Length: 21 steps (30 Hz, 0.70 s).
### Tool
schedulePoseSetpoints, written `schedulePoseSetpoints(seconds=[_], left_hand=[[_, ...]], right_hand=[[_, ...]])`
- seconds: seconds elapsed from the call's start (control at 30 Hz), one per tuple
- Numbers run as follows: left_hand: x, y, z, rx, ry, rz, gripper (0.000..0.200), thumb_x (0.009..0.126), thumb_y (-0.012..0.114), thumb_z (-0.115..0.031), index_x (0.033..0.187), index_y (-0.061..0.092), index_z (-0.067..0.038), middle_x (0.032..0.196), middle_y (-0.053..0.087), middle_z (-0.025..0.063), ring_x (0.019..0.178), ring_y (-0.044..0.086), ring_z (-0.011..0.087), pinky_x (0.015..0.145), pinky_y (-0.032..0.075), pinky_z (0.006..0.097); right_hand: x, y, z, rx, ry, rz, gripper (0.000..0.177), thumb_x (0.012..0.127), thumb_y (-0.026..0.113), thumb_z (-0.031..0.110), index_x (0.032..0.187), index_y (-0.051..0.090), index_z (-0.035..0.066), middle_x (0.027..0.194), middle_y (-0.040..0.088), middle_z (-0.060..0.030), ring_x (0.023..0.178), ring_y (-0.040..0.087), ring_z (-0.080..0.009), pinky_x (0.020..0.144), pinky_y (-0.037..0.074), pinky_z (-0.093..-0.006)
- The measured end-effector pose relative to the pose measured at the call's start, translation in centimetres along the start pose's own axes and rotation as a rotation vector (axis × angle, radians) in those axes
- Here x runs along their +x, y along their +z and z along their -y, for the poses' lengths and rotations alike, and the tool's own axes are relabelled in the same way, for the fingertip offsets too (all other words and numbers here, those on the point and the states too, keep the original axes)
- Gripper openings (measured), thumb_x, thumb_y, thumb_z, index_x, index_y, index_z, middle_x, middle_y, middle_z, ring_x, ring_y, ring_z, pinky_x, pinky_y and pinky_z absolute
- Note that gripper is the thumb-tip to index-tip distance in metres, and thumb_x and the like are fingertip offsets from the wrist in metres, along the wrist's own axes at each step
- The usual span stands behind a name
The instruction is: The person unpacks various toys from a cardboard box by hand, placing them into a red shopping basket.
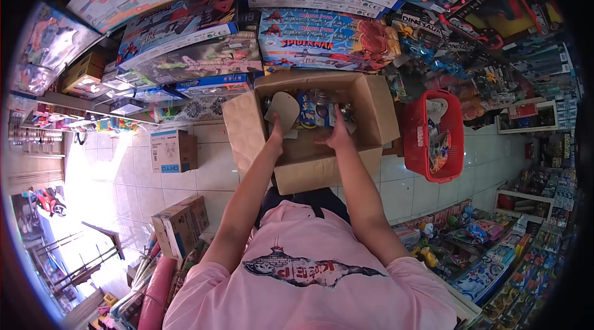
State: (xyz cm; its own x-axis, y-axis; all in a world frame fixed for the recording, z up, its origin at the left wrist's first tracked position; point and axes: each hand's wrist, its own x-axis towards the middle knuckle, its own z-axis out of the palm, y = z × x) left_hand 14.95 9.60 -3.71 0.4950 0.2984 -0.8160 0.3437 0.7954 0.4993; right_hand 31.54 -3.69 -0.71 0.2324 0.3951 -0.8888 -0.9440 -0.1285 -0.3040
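An open cardboard box (309, 172) stands in front of my body with its flaps spread outward. Both of my hands reach inside it. My left hand (276, 135) is at the left side, its thumb lying over the lower edge of a flat beige rounded piece (284, 109); its other fingers are mostly hidden. On the right, my right hand (338, 134) has its thumb raised and its fingers extended leftward, apart from the thumb. Between the hands lies a blue printed package (307, 111), with clear plastic-looking items around it, too small to make out.
A red plastic basket (435, 172) holding packaged items stands right of the box. Stacked toy boxes (328, 39) line the far side. A small carton (174, 151) sits on the tiled floor at left, another carton (179, 225) nearer me. Packaged toys (489, 268) crowd the right.
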Motion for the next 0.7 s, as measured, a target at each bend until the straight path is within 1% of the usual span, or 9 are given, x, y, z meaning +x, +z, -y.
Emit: schedulePoseSetpoints(seconds=[0.03,0.1,0.13,0.27,0.37,0.43,0.57,0.63,0.7], left_hand=[[1.2,-0.2,0.9,-0.012,0.024,-0.022,0.106,0.085,0.03,-0.086,0.159,0.013,-0.012,0.162,0.023,0.0115,0.147,0.025,0.029,0.117,0.023,0.0487],[4.1,-0.8,1.7,-0.039,0.065,-0.069,0.108,0.084,0.032,-0.087,0.159,0.015,-0.011,0.161,0.025,0.0109,0.147,0.026,0.0278,0.118,0.021,0.0456],[5.1,-1.5,2.6,-0.053,0.082,-0.094,0.108,0.083,0.034,-0.087,0.158,0.016,-0.011,0.161,0.025,0.0107,0.147,0.027,0.0271,0.118,0.021,0.044],[10.4,-3.1,5.1,-0.106,0.153,-0.195,0.111,0.081,0.038,-0.088,0.158,0.02,-0.009,0.16,0.028,0.0096,0.146,0.029,0.0246,0.12,0.019,0.0378],[5.4,-0.7,1.8,-0.127,0.207,-0.18,0.107,0.084,0.04,-0.085,0.157,0.022,-0.009,0.159,0.031,0.0099,0.145,0.031,0.0244,0.119,0.021,0.0376],[4.8,-0.5,1.1,-0.123,0.169,-0.192,0.106,0.084,0.04,-0.084,0.157,0.022,-0.009,0.158,0.033,0.0098,0.143,0.033,0.0239,0.117,0.024,0.0376],[4.4,-0.5,0.0,-0.08,0.187,-0.122,0.103,0.085,0.042,-0.082,0.157,0.023,-0.01,0.156,0.035,0.0091,0.137,0.039,0.0228,0.112,0.032,0.0372],[5.7,-1.4,0.5,-0.087,0.188,-0.101,0.103,0.086,0.043,-0.082,0.157,0.023,-0.01,0.155,0.036,0.009,0.136,0.041,0.0225,0.111,0.032,0.037],[6.1,-1.6,0.9,-0.101,0.187,-0.08,0.102,0.086,0.043,-0.081,0.156,0.024,-0.009,0.155,0.037,0.0089,0.134,0.042,0.0223,0.11,0.033,0.0368]], right_hand=[[1.9,-0.3,-0.1,0.002,0.006,0.003,0.105,0.074,0.067,0.074,0.154,0.027,0.018,0.149,0.038,-0.0203,0.138,0.034,-0.0384,0.103,0.032,-0.0704],[6.0,-1.2,-0.8,-0.076,-0.144,-0.114,0.091,0.077,0.06,0.078,0.15,0.036,0.031,0.153,0.038,-0.0102,0.14,0.033,-0.0355,0.105,0.027,-0.0697],[6.3,-1.2,-1.1,-0.043,-0.195,-0.147,0.089,0.078,0.057,0.08,0.148,0.042,0.027,0.15,0.043,-0.0057,0.138,0.037,-0.0327,0.105,0.03,-0.0624],[8.5,-1.5,-0.8,0.182,-0.164,-0.012,0.09,0.079,0.054,0.081,0.148,0.041,0.025,0.149,0.046,-0.0053,0.134,0.042,-0.0313,0.106,0.032,-0.0571],[8.4,0.5,-0.1,0.196,-0.198,-0.072,0.09,0.079,0.054,0.081,0.148,0.041,0.025,0.147,0.047,-0.0046,0.132,0.045,-0.0305,0.108,0.032,-0.0549],[9.7,1.2,-0.1,0.414,-0.18,-0.271,0.104,0.075,0.066,0.076,0.148,0.039,0.007,0.152,0.042,-0.0109,0.134,0.044,-0.0294,0.112,0.032,-0.0484],[10.5,2.0,-0.9,0.424,-0.221,-0.338,0.096,0.078,0.057,0.081,0.149,0.04,0.019,0.148,0.046,-0.007,0.132,0.045,-0.028,0.11,0.033,-0.053],[9.5,2.7,-0.8,0.446,-0.315,-0.279,0.11,0.073,0.075,0.069,0.149,0.034,0.0,0.147,0.045,-0.0151,0.132,0.047,-0.0293,0.107,0.039,-0.0481],[9.1,2.9,-0.1,0.377,-0.28,-0.264,0.109,0.074,0.07,0.073,0.151,0.034,0.004,0.147,0.046,-0.0129,0.132,0.046,-0.0292,0.106,0.039,-0.05]])
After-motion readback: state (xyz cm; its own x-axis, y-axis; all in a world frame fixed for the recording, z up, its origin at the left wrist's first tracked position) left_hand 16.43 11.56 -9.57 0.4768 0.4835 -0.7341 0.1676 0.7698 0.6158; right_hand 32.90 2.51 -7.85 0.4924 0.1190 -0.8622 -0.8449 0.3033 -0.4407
